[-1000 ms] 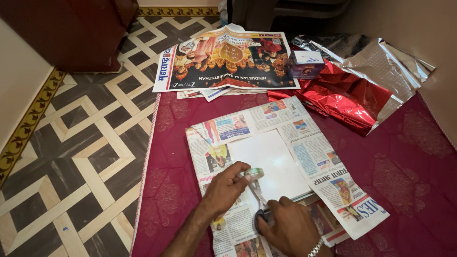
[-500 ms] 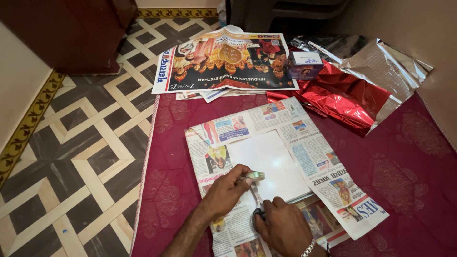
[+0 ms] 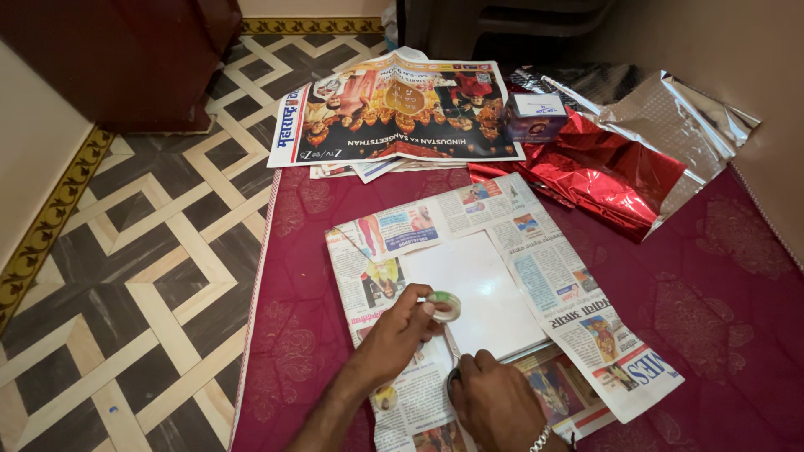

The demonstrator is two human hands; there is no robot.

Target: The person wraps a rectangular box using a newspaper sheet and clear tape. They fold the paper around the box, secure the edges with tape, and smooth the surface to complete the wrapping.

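A small roll of clear adhesive tape with a pale green core (image 3: 445, 305) is held in the left hand (image 3: 394, 339), the fingers pinched together on its rim. It sits at the 7 o'clock edge of a flat white rectangular box (image 3: 477, 289) that lies on an open sheet of printed newspaper (image 3: 553, 285). A strip of tape is drawn down from the roll toward the right hand (image 3: 494, 402), which rests at 6 o'clock; its fingers are curled over the dark handle of what looks like scissors (image 3: 453, 381), but whether that grip is fully closed cannot be told.

The roll is judged to be light and stiff, best taken by the outer rim so that the adhesive face is left untouched. The drawn strip is thin, limp and sticky, and would likely fold onto itself if let slack. The newspaper is soft and easily torn.

At 12 o'clock a colourful folded newspaper with a large picture page (image 3: 394, 109) lies across the edge of the maroon patterned mattress (image 3: 720, 318). At 1 o'clock a small purple-and-white cardboard carton (image 3: 534, 117) stands upright beside crumpled red and silver foil wrapping paper (image 3: 620, 159). A dark-and-cream patterned tile floor (image 3: 126, 276) is seen at 9 o'clock.
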